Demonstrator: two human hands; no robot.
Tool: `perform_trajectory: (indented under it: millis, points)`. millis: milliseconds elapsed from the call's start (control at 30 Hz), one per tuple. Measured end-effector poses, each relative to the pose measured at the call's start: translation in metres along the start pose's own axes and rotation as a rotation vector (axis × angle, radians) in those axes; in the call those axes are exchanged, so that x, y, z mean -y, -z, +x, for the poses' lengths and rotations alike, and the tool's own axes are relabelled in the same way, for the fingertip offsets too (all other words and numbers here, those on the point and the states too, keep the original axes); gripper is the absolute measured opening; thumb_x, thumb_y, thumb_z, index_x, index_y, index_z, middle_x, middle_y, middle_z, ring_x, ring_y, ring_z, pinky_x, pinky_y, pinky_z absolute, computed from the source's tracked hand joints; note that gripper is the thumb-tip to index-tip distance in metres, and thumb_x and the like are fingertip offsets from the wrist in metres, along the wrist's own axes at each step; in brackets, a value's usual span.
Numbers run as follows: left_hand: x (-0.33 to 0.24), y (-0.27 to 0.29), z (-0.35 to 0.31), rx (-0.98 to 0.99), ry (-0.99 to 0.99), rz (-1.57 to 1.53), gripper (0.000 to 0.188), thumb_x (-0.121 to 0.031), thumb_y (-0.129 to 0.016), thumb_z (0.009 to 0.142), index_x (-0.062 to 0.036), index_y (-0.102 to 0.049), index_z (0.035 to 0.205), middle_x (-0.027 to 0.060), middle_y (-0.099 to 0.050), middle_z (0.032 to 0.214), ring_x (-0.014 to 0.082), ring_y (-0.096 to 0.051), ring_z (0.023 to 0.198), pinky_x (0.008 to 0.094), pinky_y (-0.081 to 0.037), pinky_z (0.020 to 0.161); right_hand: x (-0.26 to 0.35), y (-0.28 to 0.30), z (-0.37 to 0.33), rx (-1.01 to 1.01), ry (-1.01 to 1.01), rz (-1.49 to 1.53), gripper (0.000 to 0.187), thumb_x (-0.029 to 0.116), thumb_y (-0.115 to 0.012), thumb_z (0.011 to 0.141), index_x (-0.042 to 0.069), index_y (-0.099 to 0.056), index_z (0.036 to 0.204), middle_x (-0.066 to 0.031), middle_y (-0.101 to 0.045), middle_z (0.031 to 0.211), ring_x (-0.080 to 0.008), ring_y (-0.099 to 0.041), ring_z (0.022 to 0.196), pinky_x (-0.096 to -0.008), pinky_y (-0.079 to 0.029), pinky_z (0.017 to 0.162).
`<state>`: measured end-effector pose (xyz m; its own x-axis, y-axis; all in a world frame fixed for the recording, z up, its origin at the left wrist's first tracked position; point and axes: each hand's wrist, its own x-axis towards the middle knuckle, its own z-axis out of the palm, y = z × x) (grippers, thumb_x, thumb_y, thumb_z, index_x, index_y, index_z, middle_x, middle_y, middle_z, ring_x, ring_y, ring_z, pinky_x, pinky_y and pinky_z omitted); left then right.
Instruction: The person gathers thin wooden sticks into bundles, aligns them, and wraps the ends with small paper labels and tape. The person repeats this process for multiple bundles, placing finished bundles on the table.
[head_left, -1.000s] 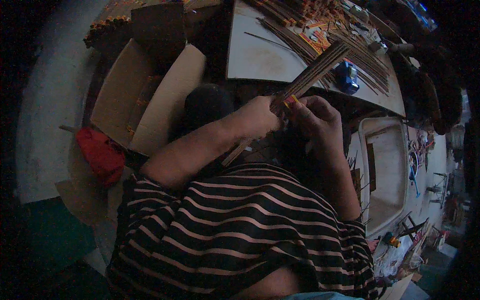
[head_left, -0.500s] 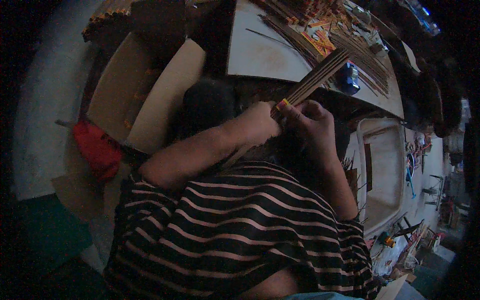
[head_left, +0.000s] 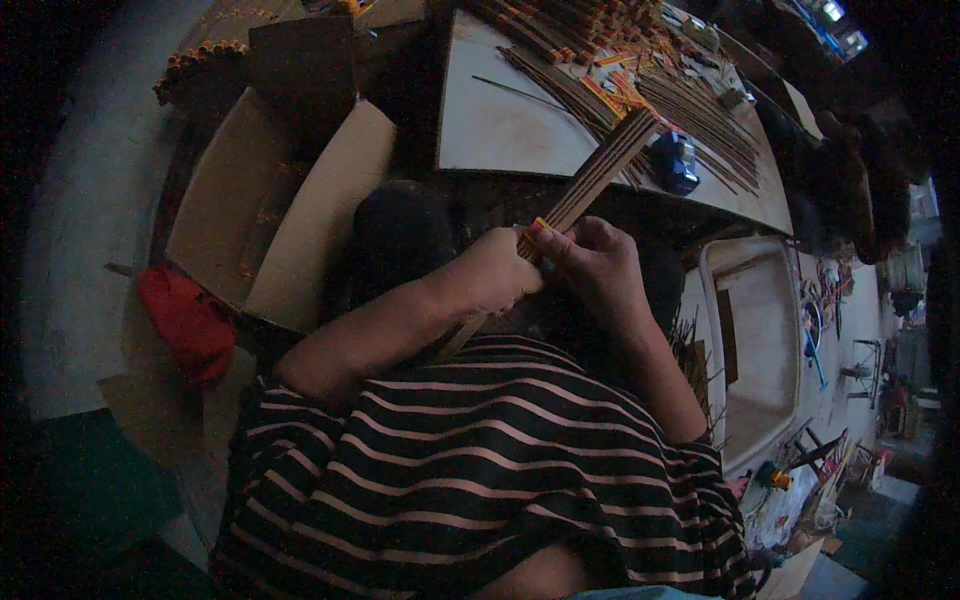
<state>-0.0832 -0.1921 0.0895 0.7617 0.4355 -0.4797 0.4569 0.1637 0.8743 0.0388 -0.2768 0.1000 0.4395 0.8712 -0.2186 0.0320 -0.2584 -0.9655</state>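
Left fingers [head_left: 522, 280] clenched round sticks [head_left: 603, 172], mid-frame; right fingers [head_left: 558, 247] pinch band [head_left: 541, 223] against them. Banding step, apparently; next move calls for wrapping band snug.

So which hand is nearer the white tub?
Right. The right hand is left of the white tub; the left hand is farther left, gripping the sticks.

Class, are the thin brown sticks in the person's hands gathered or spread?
Gathered: the left hand grips the thin brown sticks close together; a narrow red-and-yellow strip crosses them.
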Motion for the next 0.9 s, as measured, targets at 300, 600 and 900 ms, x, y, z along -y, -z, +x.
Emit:
perform_trajectory:
  millis: [300, 600, 900]
  points:
    - [-0.009, 0.001, -0.002, 0.002, 0.074, 0.063, 0.029, -0.009, -0.056, 0.068, 0.0037, -0.051, 0.094, 0.0082, -0.05, 0.057, 0.0157, -0.047, 0.041, 0.0287, -0.037, 0.036, 0.006, 0.001, -0.002, 0.003, -0.087, -0.042, 0.028, 0.026, -0.066, 0.076, -0.001, -0.057, 0.076, -0.0024, -0.056, 0.067, -0.0071, -0.049, 0.058, -0.0201, -0.039, 0.051]
    - [0.005, 0.006, 0.012, 0.049, -0.067, -0.104, 0.029, -0.007, -0.057, 0.066, 0.0057, -0.052, 0.091, 0.0083, -0.049, 0.055, 0.0167, -0.047, 0.04, 0.0301, -0.037, 0.035, 0.002, -0.005, 0.002, -0.024, -0.075, 0.079, 0.03, 0.028, -0.067, 0.075, 0.0, -0.058, 0.078, -0.0018, -0.056, 0.067, -0.0071, -0.048, 0.056, -0.0197, -0.037, 0.049]
    - [0.002, 0.02, 0.025, 0.073, 0.074, -0.014, 0.018, -0.01, -0.058, 0.067, 0.0004, -0.051, 0.081, 0.0033, -0.045, 0.055, 0.0113, -0.043, 0.042, 0.0266, -0.036, 0.035, 0.008, -0.007, 0.019, -0.016, -0.146, -0.042, 0.034, 0.029, -0.07, 0.073, -0.003, -0.059, 0.082, -0.0036, -0.06, 0.073, -0.0074, -0.051, 0.06, -0.0207, -0.04, 0.053]
